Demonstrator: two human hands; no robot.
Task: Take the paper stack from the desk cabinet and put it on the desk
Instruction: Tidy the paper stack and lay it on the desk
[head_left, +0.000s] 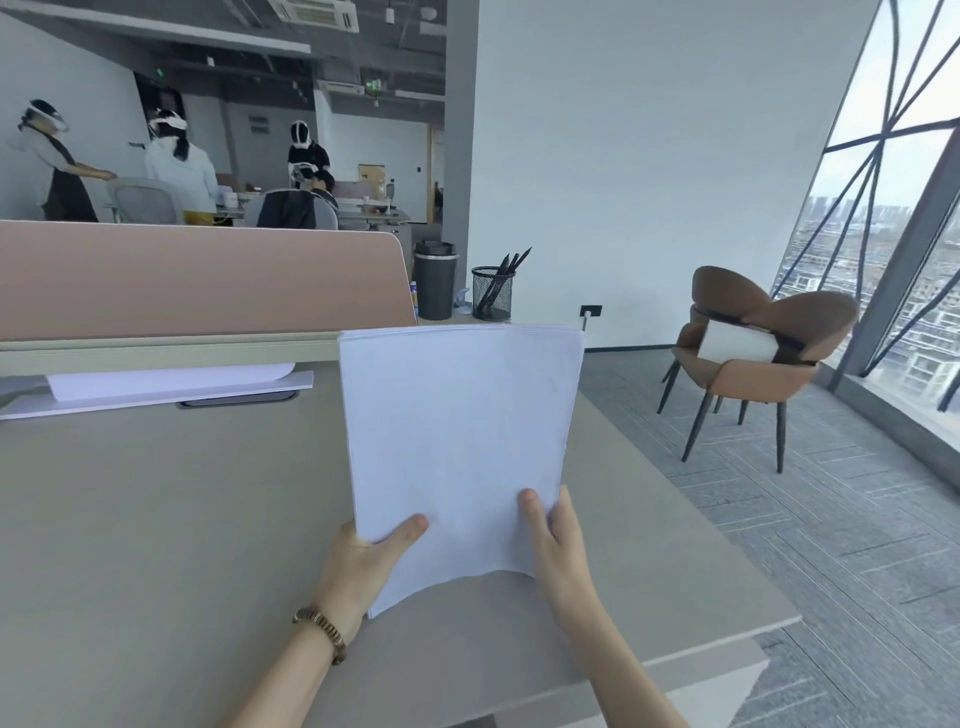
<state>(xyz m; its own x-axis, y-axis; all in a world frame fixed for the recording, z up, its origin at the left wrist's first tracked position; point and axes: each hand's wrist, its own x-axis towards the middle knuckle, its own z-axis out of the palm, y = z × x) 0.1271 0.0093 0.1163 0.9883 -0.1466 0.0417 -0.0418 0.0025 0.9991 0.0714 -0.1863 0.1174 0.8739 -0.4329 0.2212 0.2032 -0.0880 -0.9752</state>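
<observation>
A white paper stack (460, 436) is held tilted up over the right part of the beige desk (156, 519). My left hand (363, 566) grips its lower left corner, thumb on top. My right hand (558, 551) grips the lower right edge, thumb on the front sheet. The bottom edge of the stack bows upward between my hands. The desk cabinet is not in view.
A pink divider panel (197, 280) runs along the desk's far side, with more white paper (166, 382) lying below it. A dark cup (435, 280) and a mesh pen holder (492, 293) stand at the far right corner. A brown chair (753, 343) stands by the window. Several people are in the background.
</observation>
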